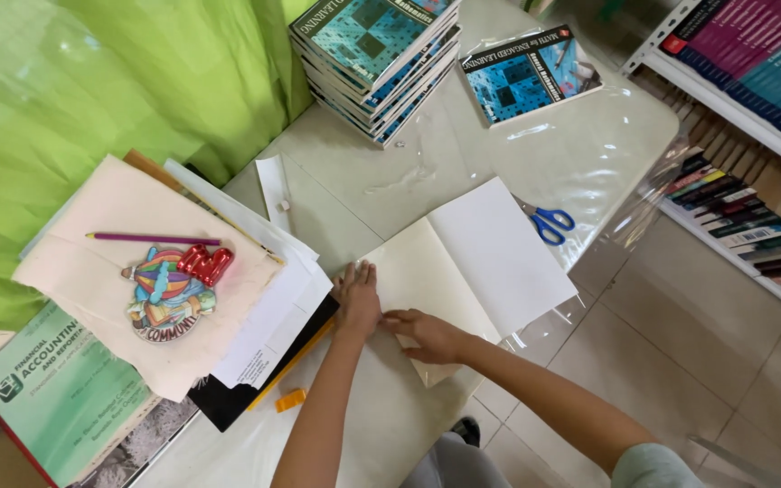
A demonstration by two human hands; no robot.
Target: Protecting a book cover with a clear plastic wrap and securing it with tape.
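Your left hand [357, 298] lies flat, palm down and fingers together, on the near-left edge of the open book with blank cream and white pages [472, 262], pressing it to the pale table covered in clear plastic sheeting [381, 181]. Your right hand [427, 334] sits just beside the left, fingertips bent down onto the lower corner of the cream page; whether it pinches the paper or only presses it, you cannot tell. The book spreads away from both hands toward the upper right, its white page reaching the table's right edge.

Near your left forearm a small orange block [289, 399] rests on the table. Left of your hands sits a heap of loose papers [273, 298], topped by a cream sheet carrying a purple pencil [151, 239], a red stapler [206, 263] and a colourful round badge [169, 298], with a green textbook [51, 398] underneath.

Beyond the open book's far corner lie blue-handled scissors [551, 224]. Farther off stand a stack of teal-covered books [377, 59] and a single teal book [529, 72], with green cloth [92, 81] to the left.
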